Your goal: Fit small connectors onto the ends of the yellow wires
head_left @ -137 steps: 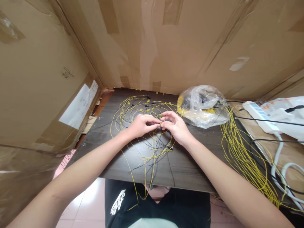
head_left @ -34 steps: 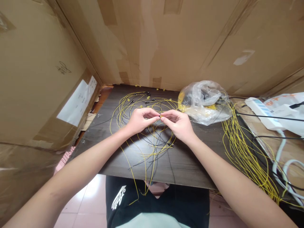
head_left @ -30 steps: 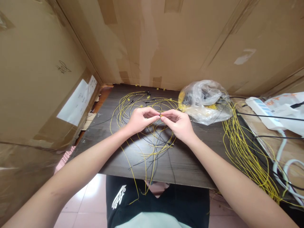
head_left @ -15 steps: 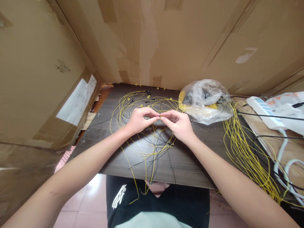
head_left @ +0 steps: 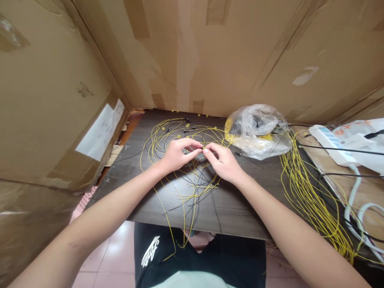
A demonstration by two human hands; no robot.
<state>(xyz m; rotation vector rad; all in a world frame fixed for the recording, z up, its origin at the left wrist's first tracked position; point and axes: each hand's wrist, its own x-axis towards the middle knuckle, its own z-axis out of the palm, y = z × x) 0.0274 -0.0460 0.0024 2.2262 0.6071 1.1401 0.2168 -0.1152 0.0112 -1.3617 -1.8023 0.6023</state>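
Over the middle of the dark tabletop, my left hand and my right hand meet fingertip to fingertip. Thumb and forefinger are pinched together on each hand. Whatever lies between the tips is too small and too covered to make out. Loose yellow wires lie in tangled loops beneath and around both hands, with thin black wires among them. Several black wire ends and small yellow pieces are scattered beyond my hands.
A clear plastic bag with yellow and dark contents stands at the back right. A thick bundle of yellow wires trails down the right side. Farther right is a white power strip with cables. Cardboard walls enclose the back and left.
Both hands stay together at nearly the same spot, with the right fingers shifted slightly. A small yellow and dark bit seen between the fingertips is now covered. The view has tilted slightly.
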